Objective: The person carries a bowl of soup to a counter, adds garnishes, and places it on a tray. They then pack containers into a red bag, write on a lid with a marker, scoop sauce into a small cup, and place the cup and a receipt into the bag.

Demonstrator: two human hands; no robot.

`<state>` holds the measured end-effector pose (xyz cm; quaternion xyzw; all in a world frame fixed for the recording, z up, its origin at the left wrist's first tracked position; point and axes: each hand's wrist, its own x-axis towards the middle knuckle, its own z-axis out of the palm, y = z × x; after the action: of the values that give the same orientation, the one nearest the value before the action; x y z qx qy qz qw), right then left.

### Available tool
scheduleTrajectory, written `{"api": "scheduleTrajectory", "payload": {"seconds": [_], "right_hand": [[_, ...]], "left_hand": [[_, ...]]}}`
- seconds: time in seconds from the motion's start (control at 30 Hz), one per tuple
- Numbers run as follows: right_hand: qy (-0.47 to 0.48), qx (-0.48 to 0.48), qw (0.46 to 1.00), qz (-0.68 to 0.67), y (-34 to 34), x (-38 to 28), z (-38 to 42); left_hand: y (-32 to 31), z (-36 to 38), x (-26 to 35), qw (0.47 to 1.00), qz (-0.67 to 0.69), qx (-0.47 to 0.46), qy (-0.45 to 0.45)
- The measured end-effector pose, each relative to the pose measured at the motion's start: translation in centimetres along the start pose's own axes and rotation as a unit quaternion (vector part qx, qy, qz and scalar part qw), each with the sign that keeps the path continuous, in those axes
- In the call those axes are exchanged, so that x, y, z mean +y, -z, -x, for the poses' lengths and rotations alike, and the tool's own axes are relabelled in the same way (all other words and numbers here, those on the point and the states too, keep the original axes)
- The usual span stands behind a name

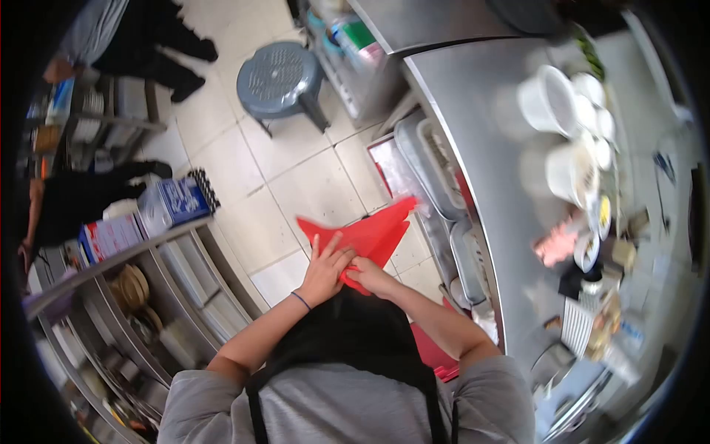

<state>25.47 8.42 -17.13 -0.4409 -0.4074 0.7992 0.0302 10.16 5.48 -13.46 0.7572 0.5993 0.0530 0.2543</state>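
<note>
In front of my black apron (pixel 336 333), a thin red sheet, apparently a plastic bag (pixel 370 235), is held up in the air, spreading to points at left and right. My left hand (pixel 325 272) lies against its near side with fingers stretched and apart; its thumb is hard to see. Beside it, my right hand (pixel 370 277) is closed on the bag's gathered lower end, and a bit of red shows below the fingers. The two hands touch or nearly touch.
A steel counter (pixel 481 148) runs along the right, bearing white tubs (pixel 547 101), pink crumpled stuff (pixel 558 243) and dishes. Trays (pixel 470 259) sit under it. A grey stool (pixel 277 78) stands ahead on the tiles. Shelving (pixel 192 274) fills the left; people in dark trousers (pixel 148 55) stand beyond.
</note>
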Motion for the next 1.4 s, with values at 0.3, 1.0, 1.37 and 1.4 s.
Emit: {"api": "scheduleTrajectory", "payload": {"seconds": [0.3, 1.0, 1.37, 1.4], "right_hand": [[0.207, 0.562, 0.751, 0.277, 15.9, -12.7, 21.7], [0.521, 0.232, 0.814, -0.108, 19.0, -11.8, 30.7], [0.662, 0.173, 0.713, -0.154, 13.8, -14.9, 37.5], [0.676, 0.172, 0.665, -0.268, 13.3, -15.4, 37.5]], "left_hand": [[10.0, -3.8, 2.0, 0.967, 0.165, -0.183, -0.065], [39.4, -16.5, 29.1, 0.844, 0.331, -0.145, -0.398], [40.7, -33.0, 24.5, 0.8, 0.534, -0.116, -0.248], [39.3, -33.4, 24.2, 0.792, 0.552, -0.116, -0.234]]}}
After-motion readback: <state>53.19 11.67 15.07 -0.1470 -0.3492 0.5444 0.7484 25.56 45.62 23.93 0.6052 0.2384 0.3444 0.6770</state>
